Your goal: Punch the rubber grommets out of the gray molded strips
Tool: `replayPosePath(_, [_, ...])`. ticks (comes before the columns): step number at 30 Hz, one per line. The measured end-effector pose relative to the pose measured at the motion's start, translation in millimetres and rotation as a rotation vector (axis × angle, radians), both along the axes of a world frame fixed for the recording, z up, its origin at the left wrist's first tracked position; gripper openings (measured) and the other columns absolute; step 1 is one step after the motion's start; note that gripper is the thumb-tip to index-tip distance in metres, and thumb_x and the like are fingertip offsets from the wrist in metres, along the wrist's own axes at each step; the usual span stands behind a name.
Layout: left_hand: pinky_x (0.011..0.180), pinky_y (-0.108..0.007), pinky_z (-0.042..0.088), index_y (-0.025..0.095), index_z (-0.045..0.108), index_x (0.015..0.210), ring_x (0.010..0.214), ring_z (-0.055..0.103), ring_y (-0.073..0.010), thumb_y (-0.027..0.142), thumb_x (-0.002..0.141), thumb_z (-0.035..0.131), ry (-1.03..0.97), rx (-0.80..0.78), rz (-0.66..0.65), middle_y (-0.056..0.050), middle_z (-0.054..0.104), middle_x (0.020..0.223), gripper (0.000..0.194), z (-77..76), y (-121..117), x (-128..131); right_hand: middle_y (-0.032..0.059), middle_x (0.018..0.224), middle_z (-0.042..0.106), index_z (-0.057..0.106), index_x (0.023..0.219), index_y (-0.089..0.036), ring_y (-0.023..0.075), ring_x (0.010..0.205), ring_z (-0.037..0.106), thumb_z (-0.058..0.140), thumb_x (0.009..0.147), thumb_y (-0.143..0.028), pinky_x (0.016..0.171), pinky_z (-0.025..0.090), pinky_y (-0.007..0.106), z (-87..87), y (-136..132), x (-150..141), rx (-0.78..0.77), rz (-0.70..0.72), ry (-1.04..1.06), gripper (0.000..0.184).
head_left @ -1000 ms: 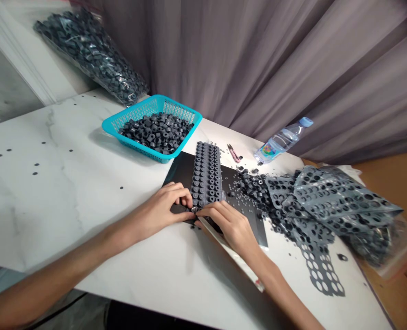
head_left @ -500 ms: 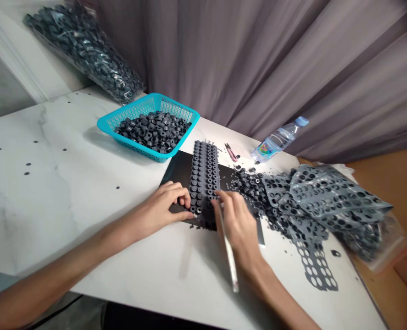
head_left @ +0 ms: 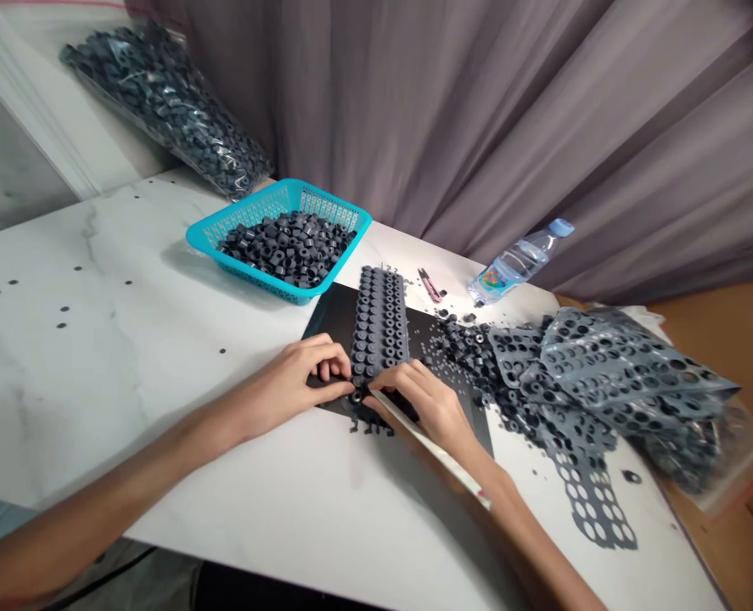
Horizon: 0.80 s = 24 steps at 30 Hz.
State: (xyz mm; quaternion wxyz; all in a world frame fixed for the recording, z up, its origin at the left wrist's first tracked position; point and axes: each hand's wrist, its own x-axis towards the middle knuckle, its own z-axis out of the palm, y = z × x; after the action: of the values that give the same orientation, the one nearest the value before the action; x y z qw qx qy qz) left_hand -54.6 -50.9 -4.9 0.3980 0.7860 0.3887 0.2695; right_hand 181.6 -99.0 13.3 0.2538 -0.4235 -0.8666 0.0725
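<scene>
A dark grey moulded rubber sheet with rows of round ring-shaped parts (head_left: 381, 318) lies on a black mat (head_left: 331, 314). My left hand (head_left: 312, 373) is at its lower left edge, fingers curled, thumb and fingertip by a ring; whatever they pinch is too small to make out. In my right hand (head_left: 430, 403) is a slim whitish stick (head_left: 433, 445), slanting back over the wrist to a reddish mark near its end. The right fingertips are close to the left ones, at the same near end of the sheet. Its working tip is hidden among the rings.
A turquoise basket (head_left: 249, 270) of loose grey rings stands behind left, a filled plastic bag (head_left: 165, 110) beyond it. Rightward are pink-handled snips (head_left: 429, 286), a water bottle (head_left: 516, 263), a heap of loose pieces (head_left: 471, 348) and punched-out sheets (head_left: 611, 356).
My right hand has moved left toward my left hand at the sheet's near end, and the stick has swung to a flatter slant. My left hand stays nearly in place.
</scene>
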Motion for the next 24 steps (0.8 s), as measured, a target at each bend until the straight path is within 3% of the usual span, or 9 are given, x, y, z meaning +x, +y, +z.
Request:
replayPosePath(4, [0.07,-0.027,0.045,0.022,0.069,0.094,0.077,0.055,-0.0138,0.025,0.091,0.068,0.008,0.027,-0.016,0.001,0.061,0.091,0.004,-6.3,0,4,0.0053,0.093,0.074,0.068,0.098,-0.022,0.0181,0.081,0.064,0.059,0.103,-0.041,0.076,0.053,0.03,2.3,0,-1,0.012,0.001,-0.058,0.022])
replayPosePath(14, [0.069,-0.027,0.046,0.023,0.071,0.098,0.077,0.056,-0.0148,0.032,0.092,0.068,-0.001,0.042,0.013,-0.001,0.063,0.094,0.012,-12.9,0,6,0.0064,0.093,0.073,0.068,0.101,-0.02,0.0189,0.083,0.064,0.058,0.103,-0.04,0.077,0.052,0.03,-7.3,2,-1,0.071,-0.016,-0.113,0.022])
replayPosePath(20, [0.067,-0.027,0.044,0.022,0.071,0.095,0.076,0.055,-0.0147,0.032,0.09,0.07,0.019,0.024,0.009,0.0,0.062,0.091,0.011,-10.7,2,7,0.0072,0.095,0.072,0.067,0.112,-0.018,0.0206,0.085,0.064,0.06,0.102,-0.034,0.077,0.054,0.033,-6.3,1,-1,0.122,-0.002,-0.146,0.02])
replayPosePath(24, [0.067,-0.026,0.043,0.022,0.071,0.094,0.074,0.054,-0.0143,0.031,0.088,0.071,0.033,0.002,0.002,0.0,0.064,0.091,0.012,-9.3,5,8,0.0085,0.096,0.071,0.068,0.109,-0.019,0.0219,0.084,0.062,0.058,0.104,-0.032,0.077,0.052,0.035,-9.3,1,-5,0.199,0.02,-0.245,0.018])
